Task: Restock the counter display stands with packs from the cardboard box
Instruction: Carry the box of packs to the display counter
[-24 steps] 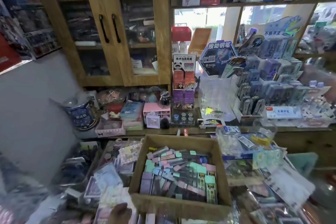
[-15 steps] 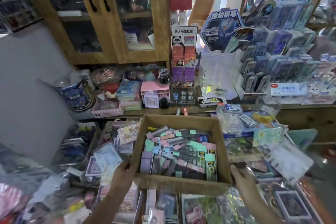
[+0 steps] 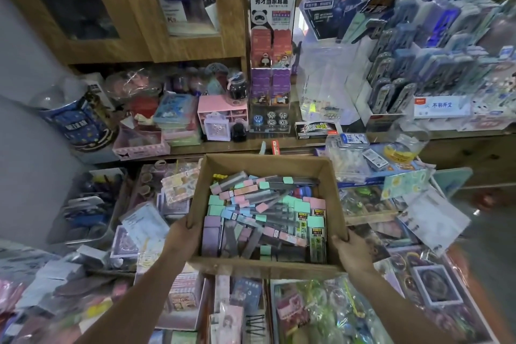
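**A:** Entry one, far left. What is the left hand doing?

**B:** It is clamping the near-left corner of the cardboard box. The thumb is hooking over the rim of the left wall, and the other fingers are passing round the outside and out of sight below.

**A:** And the box?

**B:** It is sitting open-topped between the two hands, in front of the counter edge and above a spread of wrapped goods. It is possibly resting on them, but the underside is hidden.

**A:** Contents?

**B:** Slim packs with mint, pink, blue and lilac ends are lying in a loose heap inside. None is touching a finger, since the cardboard walls are standing between packs and hands.

**A:** Beyond the far wall?

**B:** A panda display stand is standing upright on the counter, carrying red and purple packs.

**A:** Right side?

**B:** The right hand is gripping the near-right corner. Its thumb is lying over the right wall's rim and its fingers are wrapping the outside.

**A:** Further right?

**B:** A tiered display stand of blue-grey blister packs is standing on the counter, well apart from both hands.
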Motion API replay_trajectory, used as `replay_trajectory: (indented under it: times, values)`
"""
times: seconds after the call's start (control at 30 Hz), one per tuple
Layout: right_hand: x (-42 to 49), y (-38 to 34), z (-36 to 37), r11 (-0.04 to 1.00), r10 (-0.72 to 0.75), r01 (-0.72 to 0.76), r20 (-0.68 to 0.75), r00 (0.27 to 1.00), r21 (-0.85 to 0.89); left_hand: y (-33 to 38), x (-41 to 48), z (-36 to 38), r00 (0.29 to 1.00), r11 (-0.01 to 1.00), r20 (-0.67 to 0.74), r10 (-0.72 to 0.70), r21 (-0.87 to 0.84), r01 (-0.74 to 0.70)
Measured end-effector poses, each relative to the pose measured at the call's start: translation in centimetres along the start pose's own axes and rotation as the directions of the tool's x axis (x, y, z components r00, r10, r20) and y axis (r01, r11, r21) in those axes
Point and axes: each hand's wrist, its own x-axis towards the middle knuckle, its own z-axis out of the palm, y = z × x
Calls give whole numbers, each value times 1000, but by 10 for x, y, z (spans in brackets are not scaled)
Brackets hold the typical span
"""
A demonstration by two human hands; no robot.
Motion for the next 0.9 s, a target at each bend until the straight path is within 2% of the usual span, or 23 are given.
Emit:
replay_trajectory:
  times: [0.13,0.43,0.53,0.77,0.9]
  values:
    - [-4,0,-1,996,-14,15,-11,1000,83,0,-4,-4,999,999,9,35,11,-35]
    - [-54,-13,-25,962,-76,94,-82,994,257,17,-26,-43,994,991,73,84,-108,-76]
    - [-82,-4,-45,949,-77,116,-141,987,294,37,-48,-51,982,984,103,159,-94,-149]
    - [-155,47,-111,909,23,102,-294,955,404,77,-118,-30,923,956,246,295,-85,-282]
    - [-191,91,-162,887,85,96,-365,927,452,95,-160,5,883,943,339,325,-47,-330]
